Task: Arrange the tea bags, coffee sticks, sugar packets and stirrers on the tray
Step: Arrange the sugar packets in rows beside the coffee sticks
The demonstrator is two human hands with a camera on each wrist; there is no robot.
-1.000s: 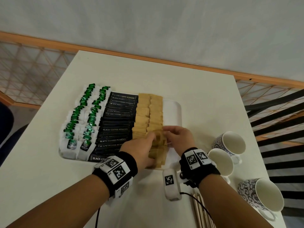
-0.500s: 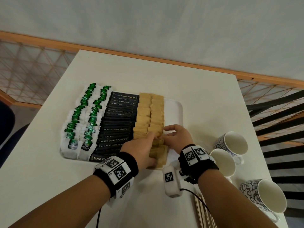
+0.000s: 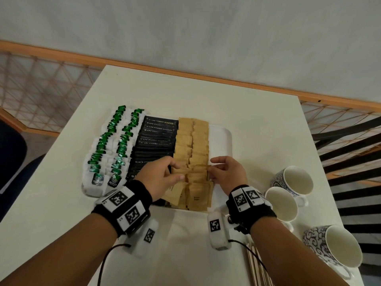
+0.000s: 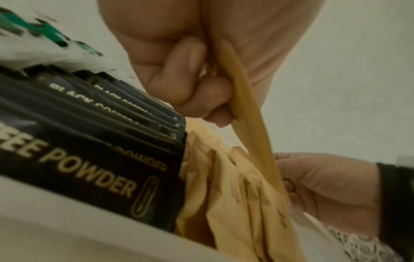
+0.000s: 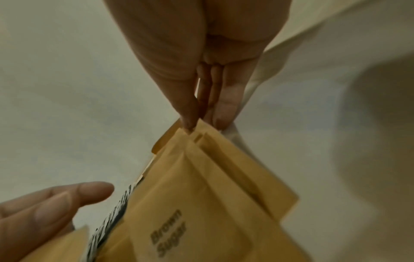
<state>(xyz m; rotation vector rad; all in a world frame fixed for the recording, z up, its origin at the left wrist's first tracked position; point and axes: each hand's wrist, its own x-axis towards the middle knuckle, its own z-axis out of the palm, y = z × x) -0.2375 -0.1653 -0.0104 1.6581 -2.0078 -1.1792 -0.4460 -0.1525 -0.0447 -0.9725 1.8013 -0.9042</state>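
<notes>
your left hand (image 3: 159, 178) pinched one end of a brown sugar packet (image 3: 193, 169), fingers curled round it; your right hand (image 3: 227, 175) pinched its other end between thumb and fingertips (image 5: 226, 104). the packet sat raised over the sugar packets (image 3: 190, 141) on the white tray (image 3: 223, 139), near the table's (image 3: 257, 131) front edge, beside the coffee sticks (image 3: 153, 145) and tea bags (image 3: 112, 149). the stirrers (image 3: 256, 267) at the front edge were cut off, and your left hand hid part of the coffee sticks.
</notes>
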